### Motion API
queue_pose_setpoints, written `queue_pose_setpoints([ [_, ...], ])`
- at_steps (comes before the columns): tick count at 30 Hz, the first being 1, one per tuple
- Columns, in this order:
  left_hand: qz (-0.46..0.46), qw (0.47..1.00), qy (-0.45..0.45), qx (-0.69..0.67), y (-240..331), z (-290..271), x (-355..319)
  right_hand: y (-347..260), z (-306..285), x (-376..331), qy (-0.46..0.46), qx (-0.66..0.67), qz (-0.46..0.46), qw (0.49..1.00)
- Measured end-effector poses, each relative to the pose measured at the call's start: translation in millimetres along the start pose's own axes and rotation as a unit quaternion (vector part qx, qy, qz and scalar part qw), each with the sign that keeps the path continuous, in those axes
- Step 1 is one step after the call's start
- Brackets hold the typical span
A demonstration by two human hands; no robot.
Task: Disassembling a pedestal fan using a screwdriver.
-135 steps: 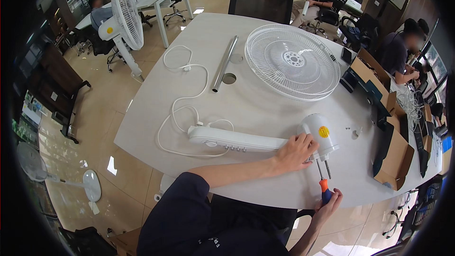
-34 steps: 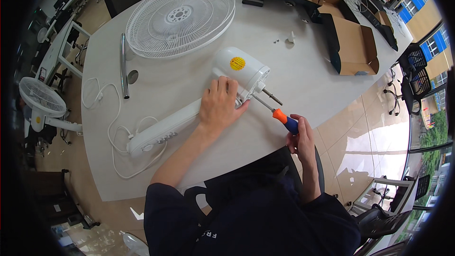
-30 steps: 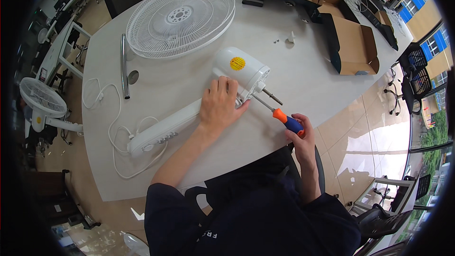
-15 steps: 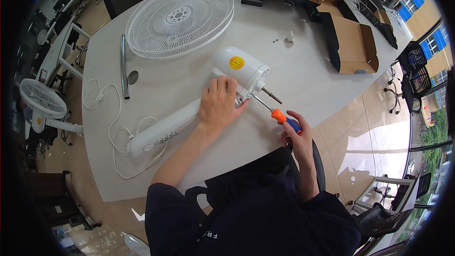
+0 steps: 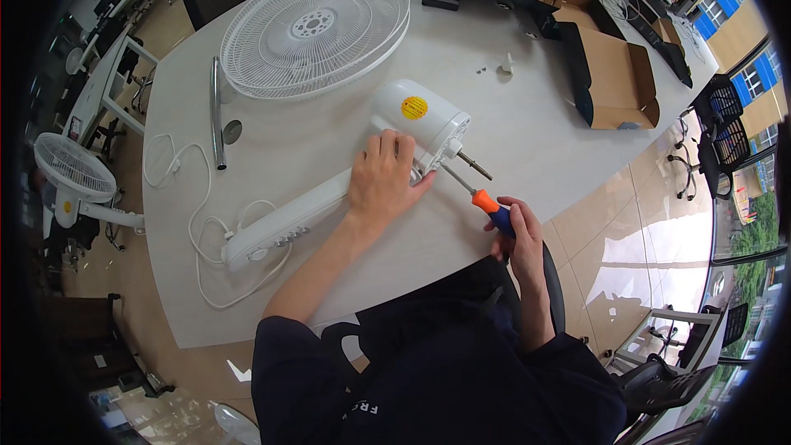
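Note:
A white fan motor head with a round yellow sticker lies on the table, joined to a white stand column with a row of buttons. Its metal shaft sticks out toward the right. My left hand is wrapped over the neck where head and column meet. In my right hand is a screwdriver with an orange and blue handle. The screwdriver's tip meets the motor housing just below the shaft; the exact spot it touches is too small to make out.
A white fan grille lies at the back, with a chrome tube to its left. A white power cord loops at the left. Small screws and a white plastic piece sit near an open cardboard box.
The fingers of my right hand have shifted on the screwdriver handle, which now shows turned slightly. My left hand stays in place on the fan neck.

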State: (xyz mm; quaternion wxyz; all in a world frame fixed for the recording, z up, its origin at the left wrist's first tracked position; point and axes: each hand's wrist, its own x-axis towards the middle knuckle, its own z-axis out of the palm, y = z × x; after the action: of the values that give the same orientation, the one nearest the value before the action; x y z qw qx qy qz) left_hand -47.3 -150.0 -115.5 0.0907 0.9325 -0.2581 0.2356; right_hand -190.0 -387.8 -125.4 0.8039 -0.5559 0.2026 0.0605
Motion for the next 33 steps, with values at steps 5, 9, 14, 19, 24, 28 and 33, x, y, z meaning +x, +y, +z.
queue_pose_setpoints([
  [5,-0.001,1.0,-0.006,0.002,1,-1,2,45,-5,22,0.075,-0.167,-0.273,0.944],
  [9,0.0,1.0,-0.004,0.002,1,0,0,4,21,1,0.063,-0.145,-0.039,0.987],
  [14,-0.001,1.0,-0.006,0.001,1,0,1,13,13,-1,0.075,-0.161,-0.066,0.982],
  [19,-0.003,1.0,-0.01,-0.004,1,-1,1,13,9,-3,0.079,-0.149,-0.054,0.984],
  [24,0.002,1.0,-0.011,-0.001,3,-1,2,23,12,0,0.058,0.068,-0.167,0.982],
  [28,0.001,1.0,-0.004,0.006,1,-1,0,7,14,-5,0.001,0.068,-0.082,0.994],
  [33,0.005,1.0,0.006,0.004,1,0,1,28,7,1,0.11,-0.161,-0.151,0.969],
])
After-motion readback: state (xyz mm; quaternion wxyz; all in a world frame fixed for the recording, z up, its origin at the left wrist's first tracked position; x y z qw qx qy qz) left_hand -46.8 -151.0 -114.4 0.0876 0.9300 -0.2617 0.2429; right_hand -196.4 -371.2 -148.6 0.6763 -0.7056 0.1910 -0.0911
